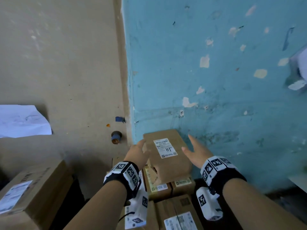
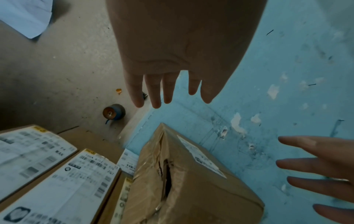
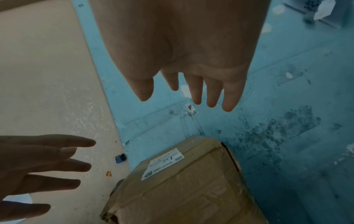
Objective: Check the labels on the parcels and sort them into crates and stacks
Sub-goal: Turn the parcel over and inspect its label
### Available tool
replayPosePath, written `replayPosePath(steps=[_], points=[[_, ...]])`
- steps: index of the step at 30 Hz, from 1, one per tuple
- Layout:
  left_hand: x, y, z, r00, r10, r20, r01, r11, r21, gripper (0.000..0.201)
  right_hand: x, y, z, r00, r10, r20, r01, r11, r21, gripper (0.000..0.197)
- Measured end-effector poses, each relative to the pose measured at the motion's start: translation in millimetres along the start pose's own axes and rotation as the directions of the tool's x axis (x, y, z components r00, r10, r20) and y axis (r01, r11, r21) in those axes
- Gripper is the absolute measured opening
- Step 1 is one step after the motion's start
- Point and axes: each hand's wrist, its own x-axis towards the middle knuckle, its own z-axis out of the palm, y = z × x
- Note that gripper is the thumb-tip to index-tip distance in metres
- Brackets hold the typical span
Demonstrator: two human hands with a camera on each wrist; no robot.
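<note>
A brown taped cardboard parcel (image 1: 167, 156), label (image 1: 165, 148) upward and marked "10", is seen atop a stack of labelled boxes (image 1: 166, 195); one end is torn.

Three downward views, probably one parcel (image 1: 167, 156).

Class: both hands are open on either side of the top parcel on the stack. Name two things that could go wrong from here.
1. The top parcel has a torn gap in its taped end; squeezing there might widen it.
2. It overhangs the smaller boxes beneath, so a one-sided push from the left hand or right hand could tip it off the stack.
</note>
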Motion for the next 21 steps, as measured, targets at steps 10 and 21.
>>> replayPosePath(steps=[10,21], points=[[38,1,43,0.982,-0.191,0.008,0.190,0.972,-0.135,0.073,85,23,18,0.991,0.076,0.107,-0.083,0.995,0.064,0.073],[60,-10,97,0.919,-0.391,0.057,0.356,0.757,-0.548,0.048,124,69,51,0.972,0.126,0.200,-0.168,0.963,0.210,0.032]])
